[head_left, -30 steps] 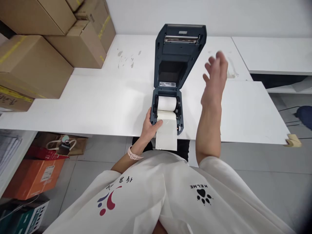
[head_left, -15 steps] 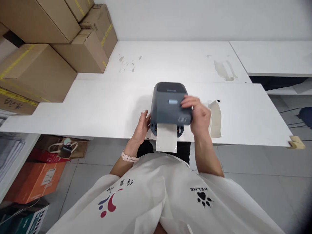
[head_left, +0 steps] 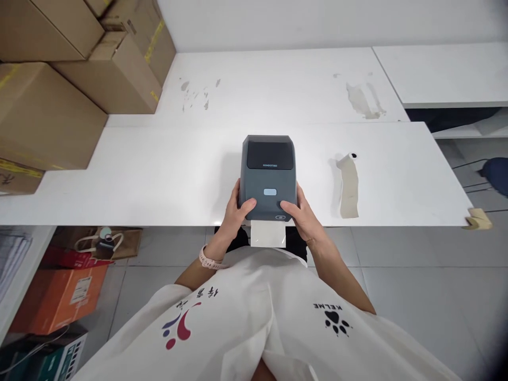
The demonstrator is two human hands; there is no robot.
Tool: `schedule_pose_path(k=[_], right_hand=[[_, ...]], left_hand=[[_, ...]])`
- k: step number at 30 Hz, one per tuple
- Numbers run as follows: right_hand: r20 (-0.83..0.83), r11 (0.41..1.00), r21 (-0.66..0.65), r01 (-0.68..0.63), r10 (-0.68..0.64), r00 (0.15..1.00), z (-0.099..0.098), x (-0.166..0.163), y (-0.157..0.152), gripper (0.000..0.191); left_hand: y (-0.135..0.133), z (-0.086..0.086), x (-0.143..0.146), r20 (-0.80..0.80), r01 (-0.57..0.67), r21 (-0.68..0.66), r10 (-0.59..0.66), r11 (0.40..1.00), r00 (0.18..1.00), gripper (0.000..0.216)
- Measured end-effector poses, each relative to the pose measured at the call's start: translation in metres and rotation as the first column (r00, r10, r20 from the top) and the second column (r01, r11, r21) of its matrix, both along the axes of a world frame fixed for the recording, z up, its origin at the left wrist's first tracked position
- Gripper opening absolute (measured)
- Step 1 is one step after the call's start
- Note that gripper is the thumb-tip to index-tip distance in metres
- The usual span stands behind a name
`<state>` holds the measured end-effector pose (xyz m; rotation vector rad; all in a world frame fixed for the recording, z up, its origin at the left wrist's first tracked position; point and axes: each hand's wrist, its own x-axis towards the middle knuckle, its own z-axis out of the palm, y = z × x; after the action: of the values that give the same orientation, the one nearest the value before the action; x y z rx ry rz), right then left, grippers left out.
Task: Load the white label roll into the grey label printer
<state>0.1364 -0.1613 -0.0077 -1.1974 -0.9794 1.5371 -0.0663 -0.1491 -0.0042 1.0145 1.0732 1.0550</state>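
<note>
A dark grey label printer [head_left: 270, 180] stands at the front edge of the white table, its lid down. From its front slot a strip of white label paper [head_left: 268, 234] hangs over the edge. My left hand [head_left: 237, 211] grips the printer's left side, thumb on top near the front corner. On the opposite side my right hand [head_left: 304, 214] holds it the same way, thumb pressing the lid's front. To the right lies a partly unrolled strip of paper [head_left: 349, 188] with a small black-cored roll end.
Cardboard boxes [head_left: 103, 74] are stacked at the table's left. Brown tape or paper [head_left: 478, 218] sticks out at the front right corner. Below left are an orange box [head_left: 59, 296] and a paper bag [head_left: 130, 243]. A white wall runs along the back.
The printer's raised lid has come down and shut. My right hand has moved from the lid's right edge to the printer's right side; my left thumb now rests on top.
</note>
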Motion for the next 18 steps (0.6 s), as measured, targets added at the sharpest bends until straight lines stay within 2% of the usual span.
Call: schedule_pose_path(k=[4,8,13,16,18], right_hand=[[0.023,0.999,-0.008,0.032,-0.032,0.999,0.003,-0.003,0.0,0.101],[0.039,0.997,0.032,0.074,-0.076,0.996,-0.001,-0.007,0.002,0.103],[0.062,0.995,0.07,0.075,-0.079,0.995,-0.009,-0.009,0.002,0.099],[0.087,0.993,0.084,0.086,-0.093,0.992,-0.009,-0.009,0.0,0.094],[0.107,0.992,0.086,0.095,-0.104,0.989,-0.008,-0.01,-0.001,0.092]], left_hand=[[-0.002,-0.011,0.006,0.011,-0.047,0.017,0.047,0.999,0.999,0.085],[0.0,-0.013,0.011,-0.004,-0.103,0.071,0.104,0.992,0.995,0.085],[0.004,-0.008,0.007,-0.052,-0.046,0.073,0.05,0.996,0.997,0.082],[-0.009,-0.008,-0.001,-0.126,-0.038,0.042,0.043,0.998,0.991,0.08],[-0.026,-0.01,-0.007,-0.239,-0.15,0.038,0.154,0.988,0.959,0.071]])
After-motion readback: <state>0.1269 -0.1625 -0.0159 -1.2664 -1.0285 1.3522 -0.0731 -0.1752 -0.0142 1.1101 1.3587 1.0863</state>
